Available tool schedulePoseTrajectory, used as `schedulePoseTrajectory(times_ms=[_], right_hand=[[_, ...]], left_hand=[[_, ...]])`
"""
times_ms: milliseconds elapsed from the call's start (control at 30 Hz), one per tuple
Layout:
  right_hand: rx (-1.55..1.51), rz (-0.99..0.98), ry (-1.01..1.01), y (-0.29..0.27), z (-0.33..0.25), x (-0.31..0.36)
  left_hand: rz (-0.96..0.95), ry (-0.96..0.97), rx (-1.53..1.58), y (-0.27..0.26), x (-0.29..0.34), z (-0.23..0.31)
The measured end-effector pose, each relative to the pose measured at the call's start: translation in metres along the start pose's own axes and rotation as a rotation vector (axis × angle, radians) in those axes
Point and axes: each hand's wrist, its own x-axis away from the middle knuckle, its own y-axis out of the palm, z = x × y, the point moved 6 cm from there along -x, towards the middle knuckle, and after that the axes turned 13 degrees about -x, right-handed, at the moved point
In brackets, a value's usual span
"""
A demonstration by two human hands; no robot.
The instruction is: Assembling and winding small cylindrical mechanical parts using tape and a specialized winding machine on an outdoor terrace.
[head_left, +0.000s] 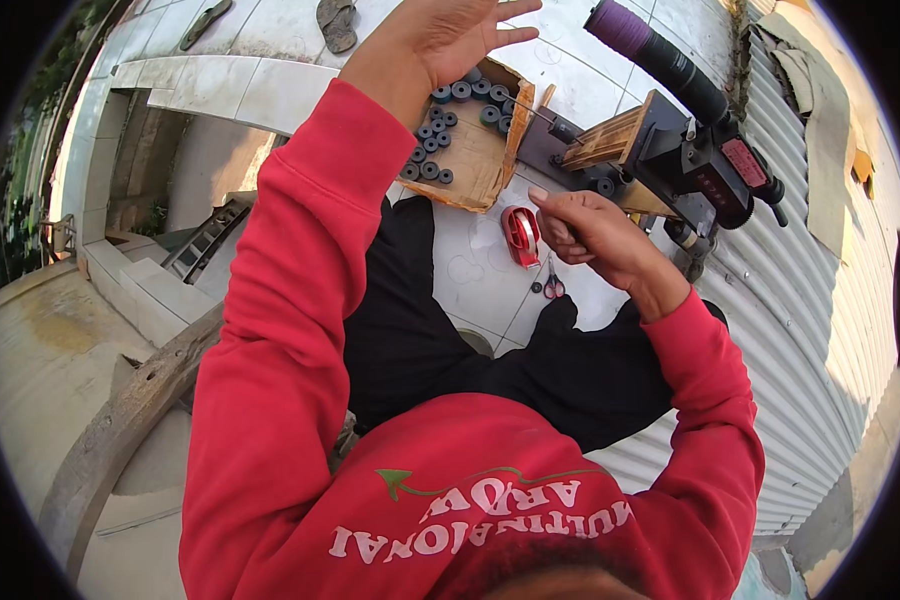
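Observation:
My left hand (450,38) is raised at the top, over the far side of an open cardboard box (475,160), its visible fingers stretched apart with nothing in them. Several small dark rolls with centre holes (429,147) lie in that box. My right hand (602,238) is closed, thumb against the curled fingers, in front of a dark machine on a wooden block (610,140). Whatever it pinches, if anything, is too small to see. Just left of it lies a red tape dispenser (520,237). Small scissors (553,281) rest on the tiles below, beside a little dark disc.
From the machine a long shaft wound in purple and black (660,60) reaches up toward the far side. Corrugated metal sheet (770,330) runs along the right. A tiled ledge and a curved wooden beam (130,425) stand at left. Two sandals (337,24) lie at the far left.

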Motion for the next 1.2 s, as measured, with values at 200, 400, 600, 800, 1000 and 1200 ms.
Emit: schedulePoseTrajectory(times_ms=[200,400,600,800,1000,1200], right_hand=[[0.322,0.063,-0.748,0.030,-0.118,0.116],[0.415,0.657,-1.155,-0.041,-0.189,0.187],[1.217,0.916,-0.982,0.021,-0.189,0.166],[1.654,1.081,-1.105,0.033,-0.179,0.147],[1.750,0.905,-0.995,-0.004,-0.184,0.126],[1.647,0.794,-0.981,-0.016,-0.189,0.115]], left_hand=[[0.001,-0.032,-0.037,0.017,0.002,-0.014],[-0.040,-0.024,-0.067,0.058,-0.011,-0.013],[-0.006,0.008,-0.125,0.068,-0.008,-0.008],[0.013,-0.004,-0.057,0.069,-0.011,-0.016],[0.026,-0.020,-0.056,0.069,-0.015,-0.017],[0.047,-0.009,-0.011,0.069,-0.017,-0.015]])
